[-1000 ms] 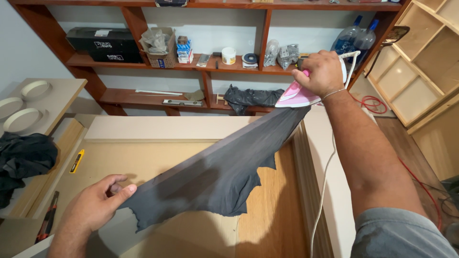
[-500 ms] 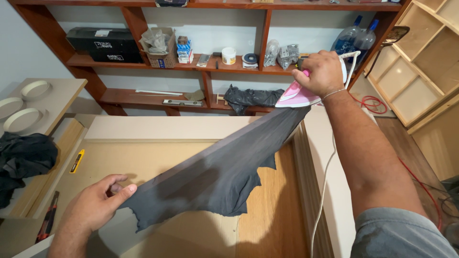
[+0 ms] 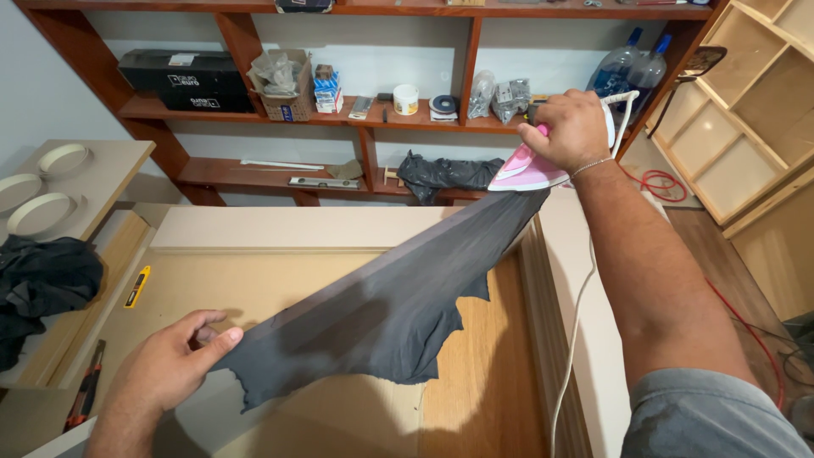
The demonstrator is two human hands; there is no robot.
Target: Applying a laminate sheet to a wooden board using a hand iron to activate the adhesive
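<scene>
A long piece of dark grey leather-like material (image 3: 398,305) stretches diagonally over a light wooden panel (image 3: 254,280). My left hand (image 3: 170,365) pinches its lower left end between thumb and fingers. My right hand (image 3: 577,127) grips the handle of a pink and white clothes iron (image 3: 527,170), which presses on the upper right end of the grey material. The iron's white cord (image 3: 572,339) hangs down along the panel's right side.
Wooden shelves (image 3: 339,119) at the back hold a black case, boxes, small tubs and bottles. A dark cloth (image 3: 42,280) lies on the left, beside a yellow utility knife (image 3: 136,287) and a red-handled tool (image 3: 85,394). A red cable (image 3: 670,182) lies on the floor at right.
</scene>
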